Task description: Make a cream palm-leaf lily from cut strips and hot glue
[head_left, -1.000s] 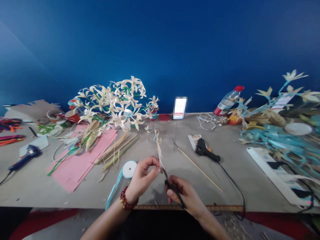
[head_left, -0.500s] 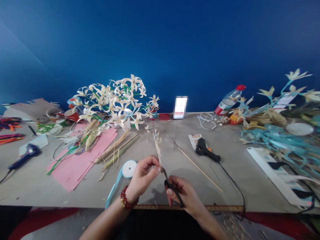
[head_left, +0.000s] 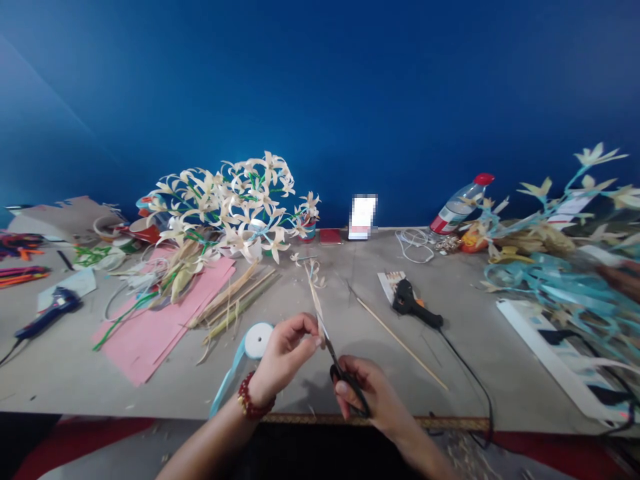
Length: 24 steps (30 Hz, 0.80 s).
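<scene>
The left hand (head_left: 284, 353) pinches a pale straw strip (head_left: 314, 299) in a fingertip grip. Just right of that grip, the right hand (head_left: 373, 395) clenches black scissors (head_left: 345, 377), whose blades touch the strip above the table (head_left: 450, 347).

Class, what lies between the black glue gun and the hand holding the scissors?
A thin wooden stick lies aslant between the black glue gun and the right hand, seen in the head view.

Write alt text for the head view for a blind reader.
A left hand pinches a thin pale straw strip while the right hand holds black-handled scissors to it, above a grey table. A roll of pale blue ribbon lies beside the left hand; a bunch of cream straw flowers, pink paper sheets and a black glue gun lie beyond.
</scene>
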{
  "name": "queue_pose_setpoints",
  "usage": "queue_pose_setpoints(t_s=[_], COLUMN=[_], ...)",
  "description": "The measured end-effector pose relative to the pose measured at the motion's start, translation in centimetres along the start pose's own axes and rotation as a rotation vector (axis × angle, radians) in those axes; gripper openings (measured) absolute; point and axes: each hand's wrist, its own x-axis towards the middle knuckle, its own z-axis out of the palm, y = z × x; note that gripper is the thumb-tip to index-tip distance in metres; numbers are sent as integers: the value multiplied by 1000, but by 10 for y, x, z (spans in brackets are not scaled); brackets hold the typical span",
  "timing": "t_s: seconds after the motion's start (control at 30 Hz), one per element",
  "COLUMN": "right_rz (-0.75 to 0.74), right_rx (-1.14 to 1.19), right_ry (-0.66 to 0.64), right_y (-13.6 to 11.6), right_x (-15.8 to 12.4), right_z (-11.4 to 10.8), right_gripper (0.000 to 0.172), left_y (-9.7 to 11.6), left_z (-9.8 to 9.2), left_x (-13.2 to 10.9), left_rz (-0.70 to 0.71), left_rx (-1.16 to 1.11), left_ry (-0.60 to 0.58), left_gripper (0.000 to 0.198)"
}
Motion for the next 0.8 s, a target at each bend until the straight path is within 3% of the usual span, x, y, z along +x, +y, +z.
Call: queue_pose_setpoints(t_s=[0.43,0.6,0.8], right_rz=[27,-145,-180], right_rx=[-88,-17,46], right_ry=[36,159,140], right_y=[1,-21,-35], right_x=[7,21,40], right_z=[-9,-4,3], right_gripper=[47,37,29], left_y=[4,4,13], left_z=[-11,-17,-19], left_x=[-1,-3,0], left_rz=[-114,-182,-152], left_rx=[-30,43,256], left_ry=[-78,-159,-271], left_gripper=[19,13,9])
